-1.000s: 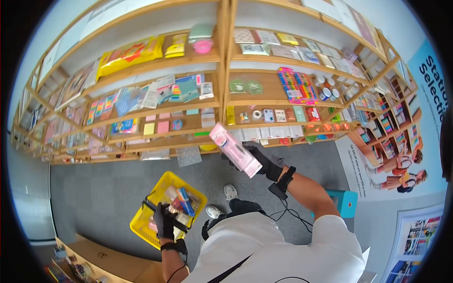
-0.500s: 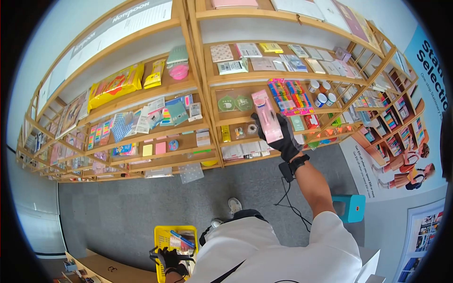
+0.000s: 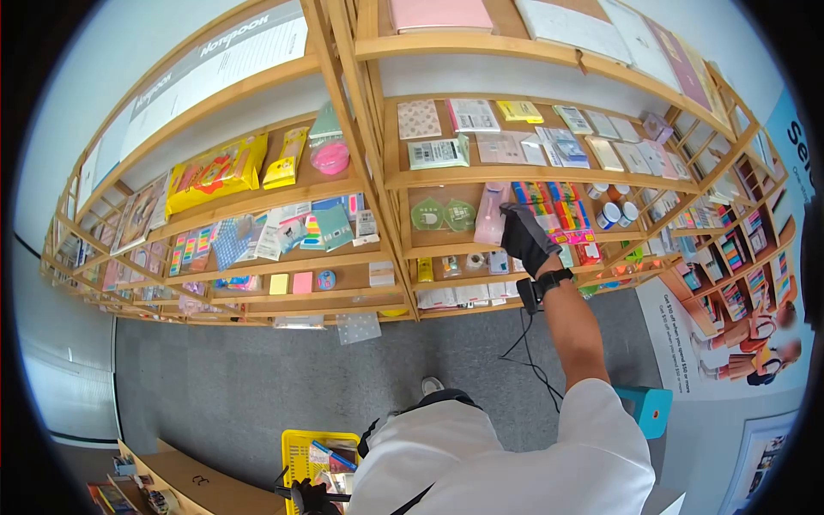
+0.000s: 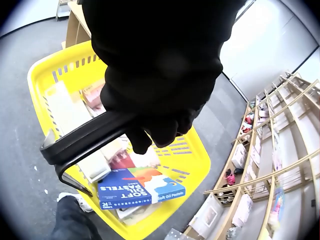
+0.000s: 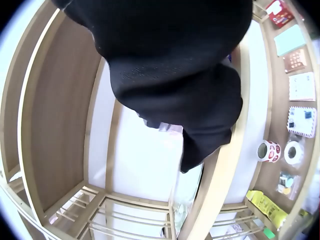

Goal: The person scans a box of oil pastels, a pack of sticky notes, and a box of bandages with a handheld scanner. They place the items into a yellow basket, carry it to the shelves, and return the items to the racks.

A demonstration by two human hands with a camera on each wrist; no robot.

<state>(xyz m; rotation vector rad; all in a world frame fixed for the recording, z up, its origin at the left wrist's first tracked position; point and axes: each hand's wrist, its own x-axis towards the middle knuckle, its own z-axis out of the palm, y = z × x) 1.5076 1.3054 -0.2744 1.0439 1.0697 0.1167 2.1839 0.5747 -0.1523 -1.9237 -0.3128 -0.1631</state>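
Note:
In the head view my right hand (image 3: pixel 528 240), in a black glove, reaches onto a middle shelf. It holds a long pink package (image 3: pixel 491 213), which lies along the shelf between green leaf-shaped packs (image 3: pixel 443 215) and packs of colourful markers (image 3: pixel 554 210). The right wrist view shows the glove hiding most of that package. Low at the front, my gloved left hand (image 3: pixel 313 496) grips the black handle (image 4: pixel 90 140) of a yellow basket (image 4: pixel 192 155). Inside the basket lie a blue box of soft oil pastels (image 4: pixel 140 189) and other boxed goods.
Wooden shelves (image 3: pixel 532 176) full of stationery run across the front. Jars (image 3: pixel 609 215) stand right of the markers. A teal stool (image 3: pixel 650 412) is on the floor at right, and a cardboard-coloured counter (image 3: pixel 197 481) at the lower left. A cable (image 3: pixel 536 369) hangs from the right wrist.
My right hand has carried the pink package up and forward from above the floor onto the middle shelf. The basket in my left hand has moved back toward my body.

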